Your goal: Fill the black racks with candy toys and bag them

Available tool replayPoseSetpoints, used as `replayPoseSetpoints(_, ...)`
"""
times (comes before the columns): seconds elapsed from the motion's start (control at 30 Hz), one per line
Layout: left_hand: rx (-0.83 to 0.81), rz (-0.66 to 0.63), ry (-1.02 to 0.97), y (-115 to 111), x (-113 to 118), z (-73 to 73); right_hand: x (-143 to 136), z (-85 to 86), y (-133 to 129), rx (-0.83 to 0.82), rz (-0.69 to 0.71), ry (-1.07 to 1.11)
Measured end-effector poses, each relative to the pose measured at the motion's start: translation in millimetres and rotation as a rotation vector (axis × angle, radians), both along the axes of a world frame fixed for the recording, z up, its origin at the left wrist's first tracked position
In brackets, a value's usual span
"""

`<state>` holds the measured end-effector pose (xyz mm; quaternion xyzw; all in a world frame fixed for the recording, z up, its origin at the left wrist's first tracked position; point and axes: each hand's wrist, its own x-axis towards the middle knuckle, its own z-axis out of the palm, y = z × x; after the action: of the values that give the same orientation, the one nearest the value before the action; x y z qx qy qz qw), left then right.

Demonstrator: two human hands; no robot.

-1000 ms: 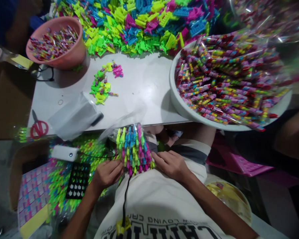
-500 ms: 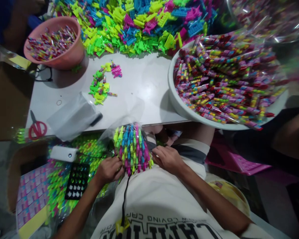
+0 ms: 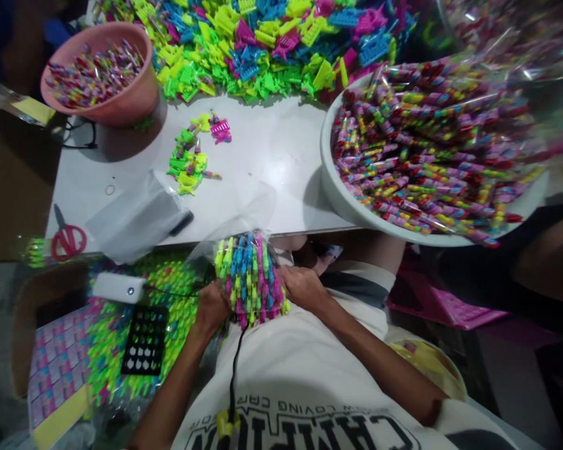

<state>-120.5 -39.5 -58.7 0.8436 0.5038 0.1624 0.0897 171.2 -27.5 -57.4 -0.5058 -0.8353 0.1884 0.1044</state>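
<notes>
A clear plastic bag (image 3: pixel 251 275) packed with rows of yellow, blue and pink plastic pieces rests at my lap, against the white shirt. Its loose, see-through top lies toward the table edge. My left hand (image 3: pixel 213 305) is closed at the bag's left side, with its fingertips partly hidden by the bag. On the opposite side my right hand (image 3: pixel 304 286) is closed against the plastic, its fingers tucked partly behind it. A black cord (image 3: pixel 235 375) hangs below the bag over the shirt.
On the white table (image 3: pixel 272 162) are a pink bowl (image 3: pixel 145 87), a heap of bright plastic pieces (image 3: pixel 263 50), a large basin (image 3: pixel 328 150) of wrapped sticks, red scissors (image 3: pixel 69 242) and clear plastic bags (image 3: pixel 134 215). A white power bank (image 3: pixel 118 287) lies left, on bagged pieces.
Both hands have shifted on the bag: the right has moved slightly left and up, the left up, and their fingers have gone farther behind its sides. The bag stays at my lap.
</notes>
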Motion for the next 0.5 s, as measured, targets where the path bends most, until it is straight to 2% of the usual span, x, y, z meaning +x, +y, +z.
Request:
replayPoseSetpoints(0.27, 0.003, -0.196, 0.023, -17.7, 0.4, 11.8, 12.1, 6.6, -8.1, -0.144, 0.139, -0.045)
replayPoseSetpoints(0.5, -0.03, -0.301, 0.053, -17.2, 2.1, 21.5, 21.6, 20.0, -9.4, -0.244, 0.277, -0.092)
